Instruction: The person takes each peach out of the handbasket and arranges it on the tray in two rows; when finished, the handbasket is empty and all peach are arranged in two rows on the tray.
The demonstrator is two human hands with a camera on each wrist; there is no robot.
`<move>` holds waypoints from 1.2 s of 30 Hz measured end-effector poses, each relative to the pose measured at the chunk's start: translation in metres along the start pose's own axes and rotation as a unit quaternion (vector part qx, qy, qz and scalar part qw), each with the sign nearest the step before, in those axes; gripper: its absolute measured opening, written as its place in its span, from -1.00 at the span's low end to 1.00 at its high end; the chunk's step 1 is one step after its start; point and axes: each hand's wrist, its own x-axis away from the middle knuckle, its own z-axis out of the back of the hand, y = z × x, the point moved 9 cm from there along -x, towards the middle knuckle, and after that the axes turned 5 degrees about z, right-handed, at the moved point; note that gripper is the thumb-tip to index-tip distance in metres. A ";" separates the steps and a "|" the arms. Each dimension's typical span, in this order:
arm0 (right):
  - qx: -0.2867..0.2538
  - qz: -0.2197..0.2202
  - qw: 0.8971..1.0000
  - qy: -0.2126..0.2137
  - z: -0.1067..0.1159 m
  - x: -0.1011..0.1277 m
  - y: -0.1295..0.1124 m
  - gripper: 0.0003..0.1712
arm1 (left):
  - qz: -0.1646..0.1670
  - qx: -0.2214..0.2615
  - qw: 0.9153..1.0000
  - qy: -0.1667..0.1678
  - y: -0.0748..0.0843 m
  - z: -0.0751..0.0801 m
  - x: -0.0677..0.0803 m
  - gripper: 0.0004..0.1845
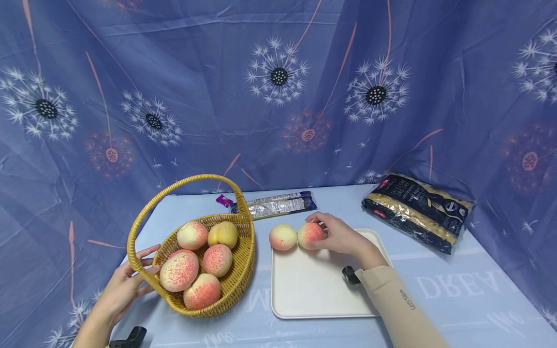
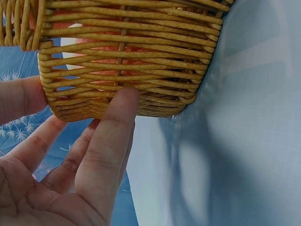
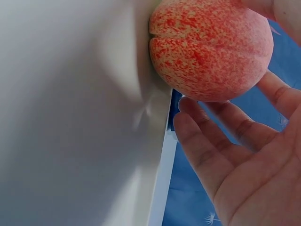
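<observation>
A woven yellow basket [image 1: 245,253] with a hoop handle stands on the blue tablecloth at the left and holds several peaches [image 1: 179,270]. My left hand [image 1: 130,280] rests against its near left wall with straight fingers; in the left wrist view the fingertips [image 2: 123,101] touch the wicker [image 2: 141,56]. A white tray [image 1: 313,290] lies at the centre. Two peaches sit side by side at its far edge: one [image 1: 283,237] alone, the other [image 1: 310,235] under my right hand [image 1: 335,234]. In the right wrist view that peach [image 3: 209,49] sits on the tray's rim [image 3: 160,141], with loosely spread fingers [image 3: 207,136] around it.
A dark bag of pasta [image 1: 417,210] lies at the back right. A flat silver and blue packet [image 1: 276,205] and a small purple sweet [image 1: 224,200] lie behind the basket. Blue dandelion-print cloth hangs behind and at both sides.
</observation>
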 end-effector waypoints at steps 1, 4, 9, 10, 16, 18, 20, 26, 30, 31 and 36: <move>-0.001 0.000 1.000 -0.001 0.001 0.000 0.000 -0.20 | 0.001 -0.001 1.000 0.000 0.000 0.000 0.000 -0.37; 0.002 0.001 1.000 0.000 0.003 -0.001 -0.001 -0.16 | 0.001 0.000 1.000 0.000 0.000 0.000 0.000 -0.37; 0.007 0.002 1.000 -0.002 0.006 -0.005 -0.005 -0.17 | -0.003 0.005 1.000 0.000 0.000 0.000 0.000 -0.38; 0.008 0.003 1.000 -0.003 0.007 -0.006 -0.007 -0.17 | -0.003 0.005 1.000 0.000 0.000 0.000 0.000 -0.38; 0.024 0.030 0.999 0.002 0.016 -0.014 -0.027 -0.19 | -0.007 0.011 1.000 -0.002 0.000 0.000 0.000 -0.38; 0.023 0.038 0.999 0.005 0.018 -0.017 -0.035 -0.20 | -0.008 0.015 1.000 -0.003 0.000 0.000 0.000 -0.38; 0.020 0.046 0.999 0.006 0.019 -0.021 -0.044 -0.20 | -0.008 0.018 1.000 -0.004 0.000 0.000 -0.001 -0.38; 0.022 0.064 0.998 -0.007 0.015 -0.035 -0.072 -0.18 | -0.002 0.011 1.000 -0.002 0.000 0.001 -0.001 -0.37; 0.020 0.071 0.997 -0.027 0.005 -0.045 -0.089 -0.19 | -0.006 0.015 1.000 -0.002 0.001 0.001 0.000 -0.38; 0.018 0.073 0.997 -0.031 0.003 -0.047 -0.094 -0.19 | -0.007 0.019 1.000 -0.002 0.001 0.001 0.000 -0.38; 0.010 0.095 0.994 -0.051 -0.012 -0.058 -0.121 -0.21 | -0.009 0.024 1.000 -0.009 0.005 0.000 0.000 -0.38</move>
